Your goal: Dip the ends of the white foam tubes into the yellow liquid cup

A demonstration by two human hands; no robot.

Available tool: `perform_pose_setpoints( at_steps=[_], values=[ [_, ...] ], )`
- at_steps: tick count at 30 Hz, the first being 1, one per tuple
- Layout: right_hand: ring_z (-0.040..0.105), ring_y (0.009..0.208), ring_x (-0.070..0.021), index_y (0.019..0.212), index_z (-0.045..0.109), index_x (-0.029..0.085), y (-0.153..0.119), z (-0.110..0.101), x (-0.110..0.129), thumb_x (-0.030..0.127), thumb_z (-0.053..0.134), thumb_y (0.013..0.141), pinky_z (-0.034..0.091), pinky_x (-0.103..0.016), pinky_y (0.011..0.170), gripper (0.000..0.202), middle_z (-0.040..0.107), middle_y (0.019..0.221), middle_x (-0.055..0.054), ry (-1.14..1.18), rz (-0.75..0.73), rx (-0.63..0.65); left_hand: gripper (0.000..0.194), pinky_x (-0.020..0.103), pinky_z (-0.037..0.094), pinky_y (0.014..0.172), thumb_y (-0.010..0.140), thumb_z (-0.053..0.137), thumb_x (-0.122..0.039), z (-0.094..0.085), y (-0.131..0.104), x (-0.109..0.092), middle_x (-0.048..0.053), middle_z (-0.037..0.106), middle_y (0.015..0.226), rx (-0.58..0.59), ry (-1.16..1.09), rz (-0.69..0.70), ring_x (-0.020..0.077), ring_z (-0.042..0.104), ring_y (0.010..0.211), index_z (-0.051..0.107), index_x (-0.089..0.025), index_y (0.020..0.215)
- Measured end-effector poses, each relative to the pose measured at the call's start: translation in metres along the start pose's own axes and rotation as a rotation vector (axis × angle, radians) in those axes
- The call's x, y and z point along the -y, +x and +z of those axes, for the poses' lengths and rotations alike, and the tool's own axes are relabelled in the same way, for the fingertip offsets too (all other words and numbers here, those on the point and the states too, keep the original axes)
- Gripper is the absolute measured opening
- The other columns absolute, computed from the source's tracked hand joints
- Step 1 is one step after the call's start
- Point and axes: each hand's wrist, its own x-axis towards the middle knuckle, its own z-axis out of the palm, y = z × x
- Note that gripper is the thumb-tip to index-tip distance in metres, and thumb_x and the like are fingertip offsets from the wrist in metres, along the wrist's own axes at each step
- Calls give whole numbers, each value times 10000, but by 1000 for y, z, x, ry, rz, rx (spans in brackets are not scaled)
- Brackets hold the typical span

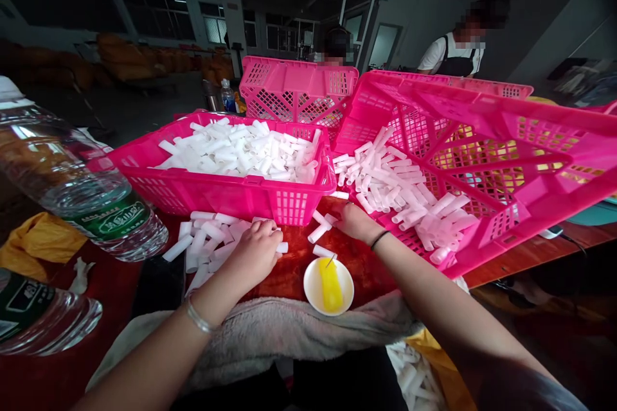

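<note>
My left hand (pixel 257 252) is closed around a short white plastic tube (pixel 283 247), whose end sticks out past the fingertips. Under and beside that wrist lies a loose pile of white tubes (pixel 207 241). My right hand (pixel 357 225) is low over the red tabletop (pixel 289 273), its fingertips beside a few loose white tubes (pixel 319 232); its fingers are partly hidden, so its grip is unclear. Between the hands, near me, stands a small white bowl (pixel 311 295) with a yellow piece (pixel 330 286) in it and a thin pin-like bit sticking up.
A pink basket (pixel 231 196) heaped with white tubes stands ahead. To the right, a tilted pink basket (pixel 511 199) spills tubes. Large water bottles (pixel 110 215) are at left. A grey cloth (pixel 289 327) covers the near edge. A person (pixel 456 54) stands behind.
</note>
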Motion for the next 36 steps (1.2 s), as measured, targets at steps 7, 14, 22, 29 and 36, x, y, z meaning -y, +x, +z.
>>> perform_pose_setpoints(
  at_steps=[7, 14, 22, 29, 36],
  values=[
    [554, 636, -154, 863, 533, 157, -51, -1, -25, 198, 629, 803, 407, -246, 566, 120, 588, 735, -21, 235, 64, -203, 290, 421, 519, 870, 882, 373, -194, -2, -67, -26, 105, 629, 1137, -22, -394, -91, 269, 610, 1047, 497, -210, 1143],
    [572, 645, -133, 850, 609, 187, -144, -3, -16, 369, 526, 942, 472, -227, 599, 220, 613, 731, -6, 904, -117, -241, 487, 477, 489, 962, 774, 716, -387, 34, -67, -61, 154, 513, 1309, 9, -560, -87, 318, 526, 1186, 463, -206, 1149],
    [668, 931, -219, 1141, 621, 205, -143, 20, -6, 209, 579, 902, 553, -341, 819, 243, 691, 1050, -90, 734, -336, -160, 972, 537, 451, 989, 462, 923, -450, 46, -44, -67, 167, 531, 1287, 4, -545, -53, 379, 505, 1188, 433, -197, 1262],
    [626, 1023, -211, 1134, 627, 206, -126, 35, -14, 126, 483, 942, 546, -357, 853, 253, 637, 1094, -118, 470, -596, -234, 863, 496, 435, 997, 549, 905, -343, 47, -43, -64, 128, 544, 1253, 23, -542, -61, 327, 523, 1141, 418, -205, 1248],
    [630, 1003, -218, 1254, 546, 206, -131, 32, -10, 237, 497, 966, 532, -390, 880, 293, 644, 1097, -106, 659, -315, -78, 848, 496, 426, 1003, 545, 903, -322, 47, -42, -65, 94, 518, 1300, 36, -559, -80, 326, 490, 1173, 413, -249, 1233]
  ],
)
